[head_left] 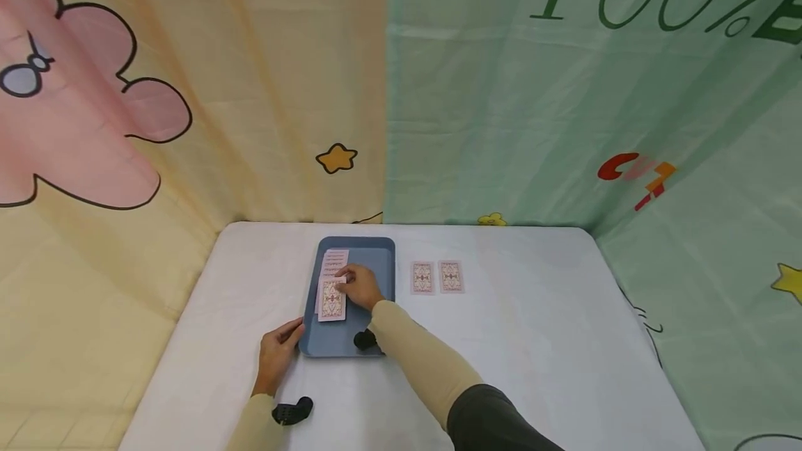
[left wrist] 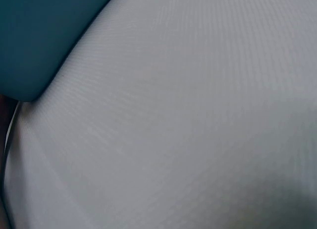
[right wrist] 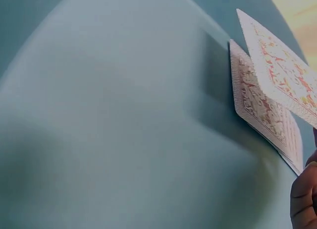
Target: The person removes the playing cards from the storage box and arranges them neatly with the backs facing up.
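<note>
Even, bright light falls on the cloth around the left hand; the left wrist view is dimmer, soft. In the right wrist view, soft-edged shadows darken the tray near the right hand.

White table, blue tray, two cards

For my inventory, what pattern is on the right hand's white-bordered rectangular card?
Right wrist view shows the card best: ornate red and yellow.
</note>
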`<action>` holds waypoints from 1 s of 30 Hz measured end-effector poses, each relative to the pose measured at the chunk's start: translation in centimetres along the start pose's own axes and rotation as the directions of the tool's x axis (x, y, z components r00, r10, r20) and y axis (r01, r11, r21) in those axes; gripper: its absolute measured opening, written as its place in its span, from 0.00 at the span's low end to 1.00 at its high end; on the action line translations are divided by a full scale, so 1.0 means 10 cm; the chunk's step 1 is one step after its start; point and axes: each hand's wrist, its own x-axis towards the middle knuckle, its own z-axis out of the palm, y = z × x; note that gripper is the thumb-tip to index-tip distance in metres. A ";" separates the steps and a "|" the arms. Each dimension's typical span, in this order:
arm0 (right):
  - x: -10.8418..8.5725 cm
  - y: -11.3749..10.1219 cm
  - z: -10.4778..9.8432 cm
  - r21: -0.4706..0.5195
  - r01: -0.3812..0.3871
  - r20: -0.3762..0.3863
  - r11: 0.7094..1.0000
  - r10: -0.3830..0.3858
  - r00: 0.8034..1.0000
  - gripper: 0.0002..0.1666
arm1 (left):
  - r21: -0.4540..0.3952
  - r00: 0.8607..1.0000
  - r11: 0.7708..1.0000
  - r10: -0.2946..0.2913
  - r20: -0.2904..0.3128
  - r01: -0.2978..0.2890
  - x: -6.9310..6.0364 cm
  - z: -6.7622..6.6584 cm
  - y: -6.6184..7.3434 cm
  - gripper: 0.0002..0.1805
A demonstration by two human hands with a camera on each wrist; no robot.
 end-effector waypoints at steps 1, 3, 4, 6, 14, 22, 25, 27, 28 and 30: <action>-0.01 0.00 -0.01 0.013 -0.003 0.005 1.000 0.003 1.000 0.09 | -0.003 1.000 1.000 -0.003 -0.003 0.003 0.00 0.00 0.00 0.19; -0.03 0.01 -0.03 0.028 -0.008 0.011 1.000 0.008 1.000 0.09 | -0.007 1.000 1.000 -0.009 -0.002 0.009 -0.01 0.00 -0.01 0.19; -0.05 0.01 -0.04 0.035 -0.007 0.010 0.999 0.007 1.000 0.08 | -0.008 1.000 1.000 -0.009 0.000 0.009 0.00 0.00 -0.01 0.19; -0.07 0.01 -0.08 0.056 -0.018 0.011 0.998 0.018 1.000 0.08 | -0.012 1.000 1.000 -0.008 0.005 0.008 0.00 0.00 0.00 0.19; -0.17 -0.01 -0.30 0.129 -0.043 0.022 0.991 0.040 0.999 0.08 | -0.023 1.000 1.000 -0.007 0.008 0.008 -0.01 -0.01 0.01 0.19; -0.27 0.04 -0.53 0.129 -0.052 0.007 0.990 0.052 0.999 0.08 | 0.006 1.000 1.000 -0.013 0.013 0.013 0.00 -0.02 -0.03 0.20; -0.31 0.07 -0.61 0.131 -0.066 0.006 0.989 0.065 0.998 0.08 | 0.011 1.000 1.000 -0.009 0.012 0.009 0.00 -0.03 -0.03 0.20; -0.33 0.09 -0.67 0.142 -0.071 0.002 0.987 0.071 0.997 0.09 | 0.006 1.000 1.000 -0.013 0.017 0.012 -0.01 -0.03 -0.03 0.20; -0.34 0.10 -0.70 0.142 -0.073 -0.002 0.987 0.074 0.997 0.10 | 0.004 1.000 1.000 -0.013 0.022 0.013 -0.01 -0.03 -0.03 0.20; -0.37 0.11 -0.76 0.145 -0.072 -0.010 0.987 0.074 0.997 0.11 | 0.000 1.000 1.000 -0.013 0.026 0.013 -0.01 -0.03 -0.02 0.20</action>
